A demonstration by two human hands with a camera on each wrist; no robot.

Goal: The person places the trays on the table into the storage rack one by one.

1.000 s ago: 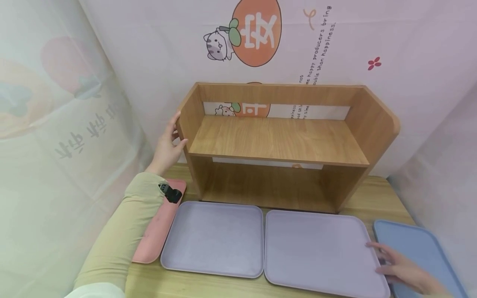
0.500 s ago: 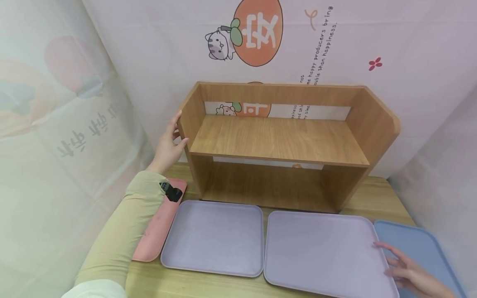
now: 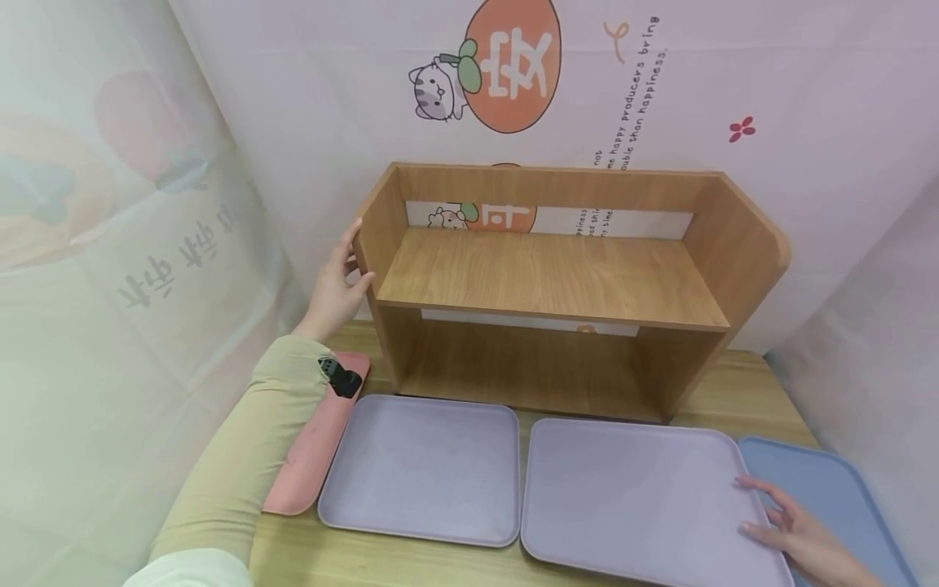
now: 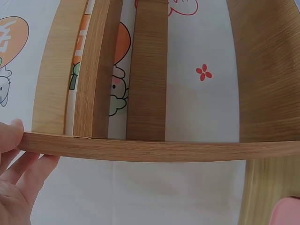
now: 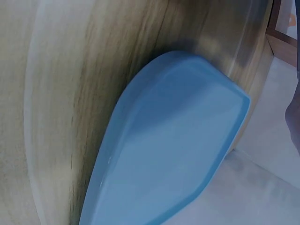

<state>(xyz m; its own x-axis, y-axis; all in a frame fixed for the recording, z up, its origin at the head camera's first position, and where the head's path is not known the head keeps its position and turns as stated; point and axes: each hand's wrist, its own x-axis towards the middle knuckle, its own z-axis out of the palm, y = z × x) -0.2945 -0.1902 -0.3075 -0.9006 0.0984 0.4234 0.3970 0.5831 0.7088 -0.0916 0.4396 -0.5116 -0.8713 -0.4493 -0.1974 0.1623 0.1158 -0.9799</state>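
At nine o'clock, the left hand [image 3: 333, 287] pinches the wooden shelf [image 3: 553, 277] by its side; at four, the right hand [image 3: 795, 538] pinches one lilac tray [image 3: 638, 497] by its edge.

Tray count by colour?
Pink: 1, the pink tray
Purple: 2, the left purple tray and the right purple tray
Blue: 1, the blue tray
Total: 4
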